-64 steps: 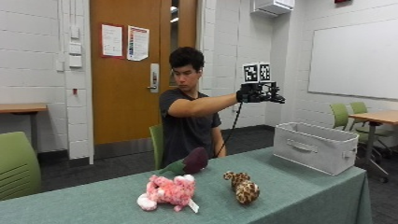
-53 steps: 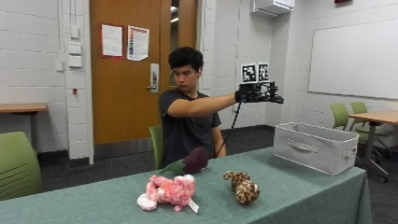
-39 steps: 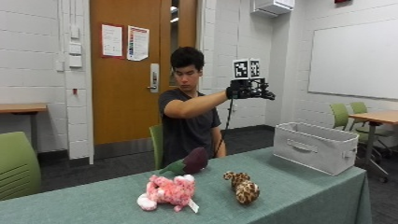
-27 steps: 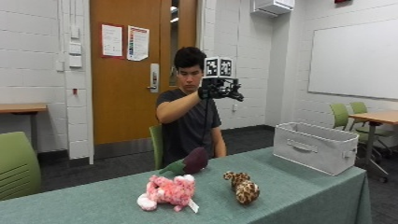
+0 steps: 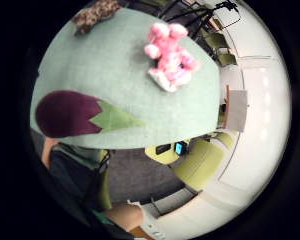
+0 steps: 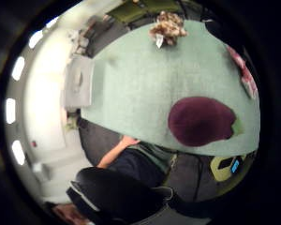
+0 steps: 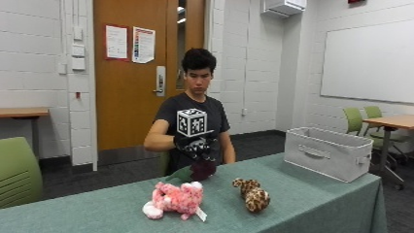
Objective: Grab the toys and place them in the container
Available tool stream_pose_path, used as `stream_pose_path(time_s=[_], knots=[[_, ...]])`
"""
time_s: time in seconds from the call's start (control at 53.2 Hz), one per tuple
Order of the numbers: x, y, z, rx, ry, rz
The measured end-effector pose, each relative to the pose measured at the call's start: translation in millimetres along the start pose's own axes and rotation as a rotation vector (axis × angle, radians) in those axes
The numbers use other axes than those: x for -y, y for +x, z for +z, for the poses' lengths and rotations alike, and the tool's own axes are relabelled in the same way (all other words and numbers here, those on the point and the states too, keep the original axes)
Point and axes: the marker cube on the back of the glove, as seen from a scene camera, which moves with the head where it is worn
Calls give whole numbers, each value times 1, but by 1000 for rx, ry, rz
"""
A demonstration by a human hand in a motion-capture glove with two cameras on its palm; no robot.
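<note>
In the outside view my gloved right hand (image 7: 196, 147) hovers just above a purple eggplant toy (image 7: 202, 170) at the far edge of the green table (image 7: 310, 206), fingers pointing down and holding nothing. The palm views show the eggplant (image 5: 65, 114) (image 6: 201, 121) lying free on the cloth, a short way below the palm. A pink plush (image 7: 175, 199) (image 5: 170, 55) lies near the front edge. A spotted leopard plush (image 7: 252, 194) (image 6: 167, 27) lies to its right. The grey fabric container (image 7: 328, 153) (image 6: 79, 82) stands at the table's right end.
Green chairs (image 7: 18, 170) stand off the table's left end and behind the container. A second table (image 7: 391, 121) is at the far right. My bare left arm hangs down behind the table's far edge.
My right hand has swung from raised at head height on the right down and left to just above the eggplant. The toys and container have stayed put.
</note>
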Motion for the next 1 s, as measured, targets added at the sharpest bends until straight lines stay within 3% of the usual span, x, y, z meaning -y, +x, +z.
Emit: stream_pose_path(time_s=[0.432, 0.771, 0.997], knots=[[4, 38, 93, 71, -51, -15], [-7, 29, 91, 80, 79, -47], [3, 18, 73, 8, 236, 15]])
